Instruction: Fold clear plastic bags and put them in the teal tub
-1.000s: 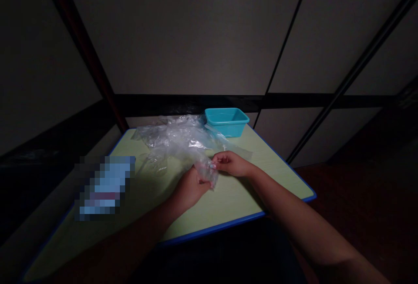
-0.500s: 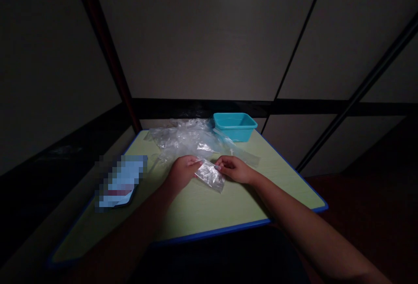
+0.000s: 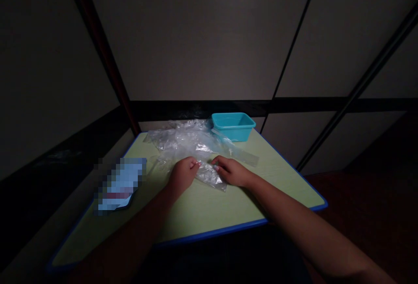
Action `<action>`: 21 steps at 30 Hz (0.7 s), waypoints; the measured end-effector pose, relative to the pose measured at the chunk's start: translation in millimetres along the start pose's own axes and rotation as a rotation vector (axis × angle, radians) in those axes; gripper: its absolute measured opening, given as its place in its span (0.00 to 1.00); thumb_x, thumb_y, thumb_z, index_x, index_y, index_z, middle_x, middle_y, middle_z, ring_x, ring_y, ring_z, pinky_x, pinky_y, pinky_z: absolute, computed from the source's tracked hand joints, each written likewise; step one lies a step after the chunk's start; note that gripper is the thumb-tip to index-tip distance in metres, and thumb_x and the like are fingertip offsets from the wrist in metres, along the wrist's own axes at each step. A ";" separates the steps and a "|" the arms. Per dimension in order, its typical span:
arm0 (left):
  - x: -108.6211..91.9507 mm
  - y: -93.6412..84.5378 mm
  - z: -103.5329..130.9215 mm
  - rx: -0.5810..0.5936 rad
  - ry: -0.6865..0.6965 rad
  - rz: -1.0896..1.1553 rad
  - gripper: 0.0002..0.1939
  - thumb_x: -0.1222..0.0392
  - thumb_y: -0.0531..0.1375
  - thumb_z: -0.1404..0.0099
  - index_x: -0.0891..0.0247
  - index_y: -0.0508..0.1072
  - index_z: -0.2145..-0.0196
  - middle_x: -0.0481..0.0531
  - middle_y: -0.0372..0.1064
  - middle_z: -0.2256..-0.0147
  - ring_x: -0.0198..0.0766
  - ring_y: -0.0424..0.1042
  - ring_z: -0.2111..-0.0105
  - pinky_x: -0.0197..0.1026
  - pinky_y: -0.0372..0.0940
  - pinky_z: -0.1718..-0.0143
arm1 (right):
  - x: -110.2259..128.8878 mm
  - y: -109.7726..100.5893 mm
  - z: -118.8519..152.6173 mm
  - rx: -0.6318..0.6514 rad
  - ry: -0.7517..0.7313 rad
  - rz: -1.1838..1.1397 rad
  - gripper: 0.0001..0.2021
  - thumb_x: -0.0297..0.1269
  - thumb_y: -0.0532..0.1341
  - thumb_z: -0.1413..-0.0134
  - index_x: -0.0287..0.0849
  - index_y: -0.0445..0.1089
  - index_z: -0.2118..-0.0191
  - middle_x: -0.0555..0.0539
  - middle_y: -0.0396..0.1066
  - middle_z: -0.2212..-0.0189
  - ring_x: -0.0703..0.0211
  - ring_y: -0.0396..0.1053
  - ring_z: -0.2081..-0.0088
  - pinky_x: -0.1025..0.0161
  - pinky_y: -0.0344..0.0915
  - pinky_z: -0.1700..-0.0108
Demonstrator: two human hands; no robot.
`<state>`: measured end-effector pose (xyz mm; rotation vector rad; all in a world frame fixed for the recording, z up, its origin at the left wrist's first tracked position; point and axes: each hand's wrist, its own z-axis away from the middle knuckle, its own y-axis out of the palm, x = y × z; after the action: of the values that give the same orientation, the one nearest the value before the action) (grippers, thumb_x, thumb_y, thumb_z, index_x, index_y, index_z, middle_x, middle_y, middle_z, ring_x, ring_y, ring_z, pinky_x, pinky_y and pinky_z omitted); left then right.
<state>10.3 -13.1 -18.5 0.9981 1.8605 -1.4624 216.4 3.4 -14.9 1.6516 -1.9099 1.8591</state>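
A small clear plastic bag (image 3: 211, 176) is stretched low over the table between my hands, creased and shiny. Its left end is pinched between the thumb and fingers of my left hand (image 3: 184, 174), which is closed. At the bag's upper right edge, my right hand (image 3: 232, 171) grips the film with its thumb, the index finger reaching out just beyond; its other fingers are partly hidden. Right behind both hands lies a loose heap of clear plastic bags (image 3: 186, 138), crumpled and overlapping.
A turquoise plastic basket (image 3: 240, 134) stands at the back right, against the heap. On the left side of the pale green table (image 3: 209, 221) with a blue edge lies a phone-like flat object (image 3: 122, 184), its surface pixelated. Panelled walls (image 3: 196, 49) rise behind and at left.
My left hand has rolled over so its back shows more. The index finger of my right hand has stretched out to the left, and the small bag has flattened and tilted between them.
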 end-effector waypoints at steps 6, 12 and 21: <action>1.3 -1.6 -0.1 -0.033 0.014 -0.121 0.03 0.61 0.58 0.46 0.61 0.68 0.72 0.42 0.61 0.81 0.35 0.64 0.79 0.34 0.54 0.75 | 1.7 2.7 -0.9 0.001 -0.010 0.108 0.12 0.31 0.53 0.44 0.40 0.63 0.54 0.47 0.69 0.69 0.60 0.64 0.71 0.66 0.57 0.68; 1.9 -3.2 -0.2 -0.030 0.045 -0.183 0.06 0.63 0.58 0.44 0.60 0.67 0.66 0.41 0.59 0.81 0.34 0.64 0.79 0.34 0.54 0.76 | 6.9 2.8 -1.2 0.046 0.028 0.227 0.14 0.31 0.54 0.45 0.39 0.63 0.52 0.48 0.68 0.73 0.59 0.64 0.72 0.66 0.56 0.69; 5.3 -1.4 -2.6 -0.049 0.131 -0.224 0.08 0.64 0.55 0.42 0.60 0.67 0.63 0.44 0.62 0.77 0.36 0.65 0.75 0.35 0.58 0.72 | 3.0 5.0 -2.0 0.040 -0.043 0.230 0.15 0.27 0.53 0.46 0.41 0.64 0.52 0.46 0.72 0.67 0.59 0.68 0.68 0.67 0.58 0.67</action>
<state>6.2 -9.7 -21.4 0.9041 2.1503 -1.4999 210.5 1.6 -16.0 1.5517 -2.1777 1.9656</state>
